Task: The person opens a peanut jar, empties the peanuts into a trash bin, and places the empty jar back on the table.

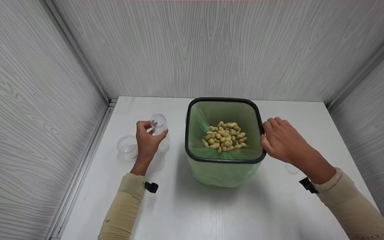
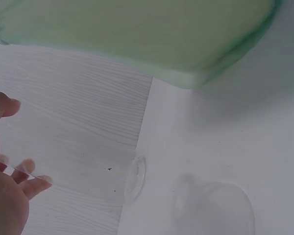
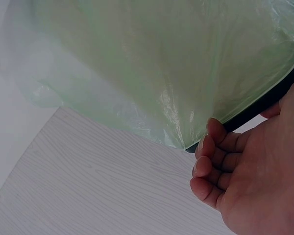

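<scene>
My left hand (image 1: 148, 141) grips a clear plastic jar (image 1: 159, 120) near its open top, thumb on one side and fingers on the other. In the left wrist view the jar's base (image 2: 135, 178) stands close over the white table. My right hand (image 1: 283, 141) holds the right side of a bin's black rim (image 1: 225, 161), fingers curled over it, as the right wrist view also shows. A green liner bag (image 1: 223, 171) covers the bin. Inside lies a heap of unshelled peanuts (image 1: 225, 137).
A clear round tub (image 1: 127, 146) stands left of my left hand. Near my right wrist lies a clear disc (image 1: 292, 168). Wood-patterned panels (image 1: 192, 46) close off the white table (image 1: 205, 213) at the back and both sides.
</scene>
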Demonstrator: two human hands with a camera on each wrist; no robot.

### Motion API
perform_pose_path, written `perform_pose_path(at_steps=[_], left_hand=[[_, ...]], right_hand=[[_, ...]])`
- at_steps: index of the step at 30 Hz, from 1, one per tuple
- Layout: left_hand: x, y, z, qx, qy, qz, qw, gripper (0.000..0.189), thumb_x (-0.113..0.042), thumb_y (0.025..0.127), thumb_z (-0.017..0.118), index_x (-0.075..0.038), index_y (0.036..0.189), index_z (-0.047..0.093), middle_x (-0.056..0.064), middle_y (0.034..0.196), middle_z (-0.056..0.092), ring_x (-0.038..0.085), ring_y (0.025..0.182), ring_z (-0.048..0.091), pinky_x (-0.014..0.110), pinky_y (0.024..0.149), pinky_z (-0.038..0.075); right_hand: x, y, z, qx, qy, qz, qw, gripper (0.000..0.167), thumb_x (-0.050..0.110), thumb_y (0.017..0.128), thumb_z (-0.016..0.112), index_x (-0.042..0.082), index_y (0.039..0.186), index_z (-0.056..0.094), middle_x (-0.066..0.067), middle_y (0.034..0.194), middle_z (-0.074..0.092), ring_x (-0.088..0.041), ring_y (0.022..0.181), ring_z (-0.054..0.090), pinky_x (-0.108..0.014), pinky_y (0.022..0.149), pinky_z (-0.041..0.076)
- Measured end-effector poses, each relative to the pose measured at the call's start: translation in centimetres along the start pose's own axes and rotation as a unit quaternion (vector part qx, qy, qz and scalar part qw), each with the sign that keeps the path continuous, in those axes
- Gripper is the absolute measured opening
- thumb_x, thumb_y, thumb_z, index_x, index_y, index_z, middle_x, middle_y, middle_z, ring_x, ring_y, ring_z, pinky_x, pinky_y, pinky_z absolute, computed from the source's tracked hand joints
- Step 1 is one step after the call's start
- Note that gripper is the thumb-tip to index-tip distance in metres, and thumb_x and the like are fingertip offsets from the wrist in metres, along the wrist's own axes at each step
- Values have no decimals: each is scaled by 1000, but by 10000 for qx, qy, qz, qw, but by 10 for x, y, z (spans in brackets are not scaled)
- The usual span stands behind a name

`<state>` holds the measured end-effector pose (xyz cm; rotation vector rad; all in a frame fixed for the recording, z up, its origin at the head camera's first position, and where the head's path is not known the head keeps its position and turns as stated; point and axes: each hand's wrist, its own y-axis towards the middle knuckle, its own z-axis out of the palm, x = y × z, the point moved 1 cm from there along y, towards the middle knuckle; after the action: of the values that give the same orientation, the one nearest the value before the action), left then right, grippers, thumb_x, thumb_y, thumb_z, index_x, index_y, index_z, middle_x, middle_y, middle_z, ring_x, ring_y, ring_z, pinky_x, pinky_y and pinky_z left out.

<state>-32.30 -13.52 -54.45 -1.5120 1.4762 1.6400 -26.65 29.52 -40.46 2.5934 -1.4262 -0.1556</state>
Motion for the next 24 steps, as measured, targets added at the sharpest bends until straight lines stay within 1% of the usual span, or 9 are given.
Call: perform_pose_path(at_steps=[2,6,10,16,24], left_hand=[[3,-1,0,-1,-91,-64,9999,60,-5,76,88,9,118,48,26,121,53,38,117,59,56,102,55],[10,-3,2,-59,-187,-278,9994,59,-4,76,87,7,118,47,23,121,53,36,119,58,55,104,54],[17,-4,3,-66,-98,-463,9989,59,-6,77,87,4,119,47,20,122,53,32,120,58,53,106,53],[22,-5,4,18,11,-722,9974,60,-11,80,87,2,121,46,19,125,53,33,125,57,53,110,50],[30,-10,6,42,-42,-1004,9949,60,-11,79,86,1,122,46,18,125,54,32,124,56,52,112,49]], right_hand=[[0,1,0,-4,10,-1,10000,23,21,100,40,2,90,50,-10,85,50,-25,79,42,-41,74,35],[0,1,-1,36,27,40,10000,24,21,100,39,2,91,50,-10,86,50,-26,80,43,-42,75,36],[0,1,-1,81,39,74,9999,24,22,101,39,2,92,51,-10,87,51,-26,81,43,-41,76,36],[0,1,-1,21,-40,36,10000,24,21,100,39,2,90,49,-10,85,49,-25,79,41,-41,75,35],[-1,0,1,39,1,54,10000,25,22,100,39,1,92,51,-11,87,51,-26,81,43,-43,76,38]])
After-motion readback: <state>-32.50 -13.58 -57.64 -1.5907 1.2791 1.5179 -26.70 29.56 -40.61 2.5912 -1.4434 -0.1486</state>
